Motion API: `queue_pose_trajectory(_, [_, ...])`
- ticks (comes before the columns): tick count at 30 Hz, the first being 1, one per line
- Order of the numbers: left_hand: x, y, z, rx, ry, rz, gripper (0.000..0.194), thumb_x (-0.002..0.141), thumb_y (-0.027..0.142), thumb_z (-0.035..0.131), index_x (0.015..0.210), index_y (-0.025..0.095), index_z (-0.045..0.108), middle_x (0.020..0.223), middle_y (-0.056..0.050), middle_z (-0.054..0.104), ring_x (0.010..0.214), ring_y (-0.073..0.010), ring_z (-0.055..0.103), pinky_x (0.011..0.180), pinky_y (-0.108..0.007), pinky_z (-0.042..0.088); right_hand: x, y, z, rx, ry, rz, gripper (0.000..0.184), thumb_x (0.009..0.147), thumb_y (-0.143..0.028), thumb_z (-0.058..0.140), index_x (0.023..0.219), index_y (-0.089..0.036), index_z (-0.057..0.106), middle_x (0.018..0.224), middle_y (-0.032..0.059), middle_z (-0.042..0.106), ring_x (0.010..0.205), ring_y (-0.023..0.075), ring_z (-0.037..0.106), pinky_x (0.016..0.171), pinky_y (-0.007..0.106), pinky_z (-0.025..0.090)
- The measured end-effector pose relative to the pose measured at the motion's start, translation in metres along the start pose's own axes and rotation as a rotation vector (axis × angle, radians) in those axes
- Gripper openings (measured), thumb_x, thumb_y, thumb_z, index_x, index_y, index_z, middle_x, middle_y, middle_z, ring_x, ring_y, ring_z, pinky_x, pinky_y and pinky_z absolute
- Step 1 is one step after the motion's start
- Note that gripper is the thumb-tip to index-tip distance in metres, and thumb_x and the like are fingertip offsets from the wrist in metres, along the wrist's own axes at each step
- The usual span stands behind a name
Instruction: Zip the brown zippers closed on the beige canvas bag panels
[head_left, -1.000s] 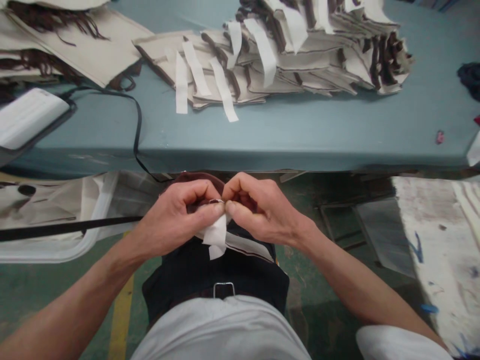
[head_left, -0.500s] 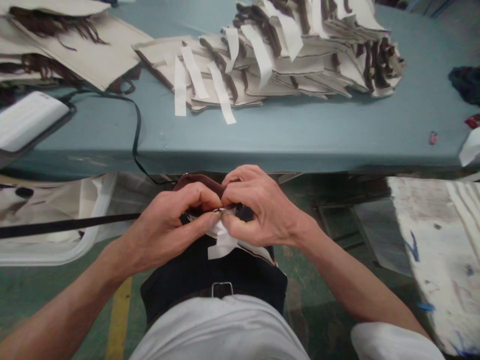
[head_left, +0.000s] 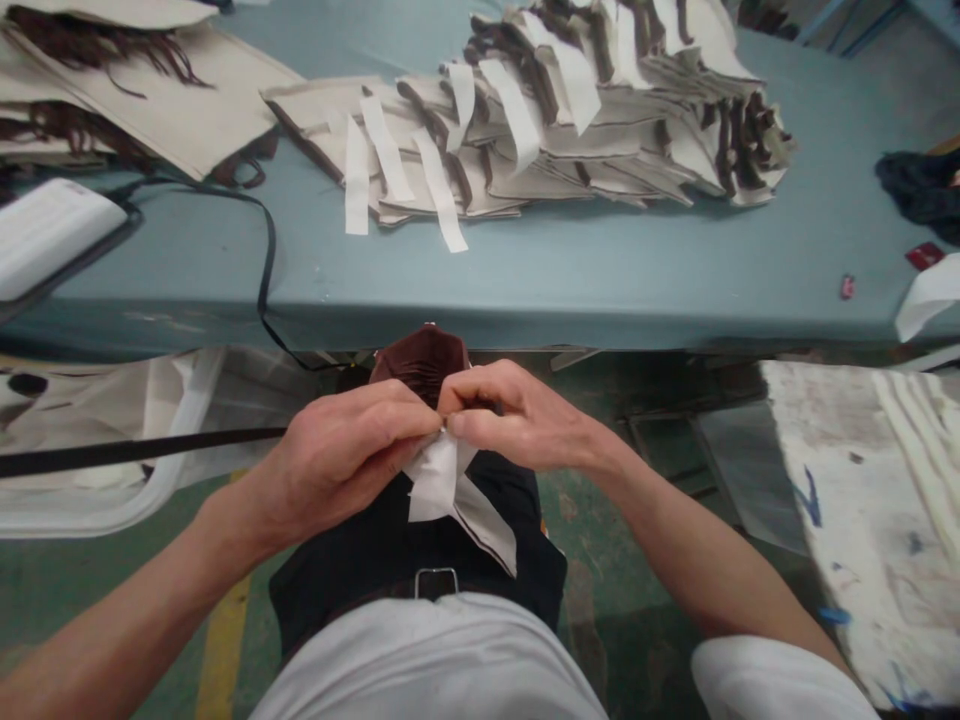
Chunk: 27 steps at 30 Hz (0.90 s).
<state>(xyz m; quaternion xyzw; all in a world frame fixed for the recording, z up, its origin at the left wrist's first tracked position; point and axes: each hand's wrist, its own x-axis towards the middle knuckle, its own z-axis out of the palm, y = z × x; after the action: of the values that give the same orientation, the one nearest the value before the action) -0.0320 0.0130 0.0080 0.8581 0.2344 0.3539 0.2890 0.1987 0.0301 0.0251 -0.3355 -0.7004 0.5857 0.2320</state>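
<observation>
Both hands meet in front of my waist, pinching a fabric piece between the fingertips. My left hand (head_left: 360, 430) is closed on its edge from the left. My right hand (head_left: 514, 415) pinches the same spot with thumb and forefinger. The piece has a gathered dark brown part (head_left: 424, 360) beyond the fingers. Toward my belt hang a white strip (head_left: 433, 490) and a cream flap with a dark edge (head_left: 487, 530). What lies exactly between the fingertips is hidden.
On the blue-green table (head_left: 562, 270) lies a pile of cream and brown fabric pieces (head_left: 600, 150) with white strips. More cream panels (head_left: 165, 90), a white device (head_left: 56, 235) and a black cord (head_left: 270, 250) are at left. A white bin (head_left: 161, 490) and a stained board (head_left: 825, 500) flank me.
The brown gathered part has opened into view beyond my fingers, and the cream flap now hangs lower. My right hand has shifted slightly down; the view has moved a little.
</observation>
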Motion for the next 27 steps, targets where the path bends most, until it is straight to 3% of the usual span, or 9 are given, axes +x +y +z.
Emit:
queue_pose_trajectory(2, [0.001,0.002,-0.002,-0.01,-0.014,-0.08,0.018,0.098,0.008,0.062,0.109,0.022,0.069,0.093,-0.001,0.077,0.081,-0.0128,0.072,0.074,-0.021,0.054,-0.003,0.002,0.002,-0.024,0.031,-0.017,0.011,0.082,-0.02,0.054,0.071,-0.018,0.057,0.063,-0.0072,0.046,0.057,0.0085,0.04,0.057,0.024,0.031])
queue_pose_trajectory(5, [0.006,0.007,-0.01,-0.075,-0.085,-0.333,0.012,0.098,0.027,0.07,0.108,0.022,0.071,0.092,0.002,0.076,0.077,-0.013,0.069,0.071,-0.021,0.053,-0.009,0.004,0.001,-0.211,0.091,-0.138,0.01,0.084,-0.014,0.057,0.076,-0.018,0.062,0.066,-0.0066,0.054,0.06,0.0086,0.046,0.061,0.024,0.034])
queue_pose_trajectory(8, [0.014,0.009,-0.015,-0.211,-0.22,-0.511,0.035,0.108,0.044,0.05,0.098,0.019,0.073,0.086,0.002,0.074,0.074,-0.014,0.064,0.068,-0.023,0.05,-0.014,0.004,-0.001,-0.498,0.11,-0.298,0.014,0.096,-0.016,0.059,0.083,-0.017,0.065,0.074,-0.0024,0.065,0.069,0.0119,0.054,0.072,0.028,0.038])
queue_pose_trajectory(11, [0.021,0.008,-0.014,-0.272,-0.308,-0.569,0.055,0.112,0.046,0.031,0.081,0.018,0.067,0.076,0.002,0.066,0.068,-0.0137,0.056,0.064,-0.025,0.044,-0.017,0.001,-0.001,-0.714,0.115,-0.345,0.021,0.106,-0.023,0.055,0.089,-0.017,0.065,0.08,0.0024,0.07,0.075,0.0158,0.058,0.075,0.031,0.039])
queue_pose_trajectory(15, [0.021,0.009,-0.007,-0.167,-0.31,-0.454,0.045,0.11,0.037,0.044,0.069,0.02,0.05,0.063,0.006,0.049,0.058,-0.0108,0.043,0.057,-0.025,0.035,-0.02,-0.003,0.0,-0.81,0.14,-0.364,0.023,0.11,-0.027,0.053,0.091,-0.019,0.064,0.082,0.0033,0.071,0.076,0.0175,0.059,0.075,0.032,0.038])
queue_pose_trajectory(21, [0.008,0.007,-0.003,-0.027,-0.326,-0.183,0.023,0.109,0.022,0.048,0.09,0.018,0.06,0.082,0.002,0.065,0.072,-0.0123,0.056,0.069,-0.024,0.041,-0.028,-0.001,-0.004,-0.62,0.075,-0.311,0.016,0.106,-0.021,0.055,0.094,-0.019,0.065,0.085,0.0025,0.071,0.079,0.0166,0.061,0.078,0.03,0.041])
queue_pose_trajectory(24, [0.005,0.005,-0.001,-0.043,-0.273,-0.134,0.018,0.108,0.019,0.052,0.093,0.018,0.062,0.082,0.003,0.064,0.071,-0.0105,0.057,0.069,-0.022,0.041,-0.028,0.0,-0.005,-0.491,0.051,-0.244,0.013,0.102,-0.019,0.057,0.092,-0.02,0.064,0.084,0.0005,0.07,0.078,0.0149,0.059,0.078,0.029,0.041])
queue_pose_trajectory(27, [0.007,0.006,0.0,-0.069,-0.214,-0.143,0.015,0.104,0.017,0.061,0.089,0.019,0.064,0.078,0.005,0.062,0.07,-0.0086,0.056,0.068,-0.02,0.039,-0.025,0.001,-0.004,-0.401,0.014,-0.182,0.027,0.104,-0.024,0.051,0.079,-0.02,0.056,0.073,-0.0028,0.058,0.069,0.0125,0.051,0.071,0.028,0.036])
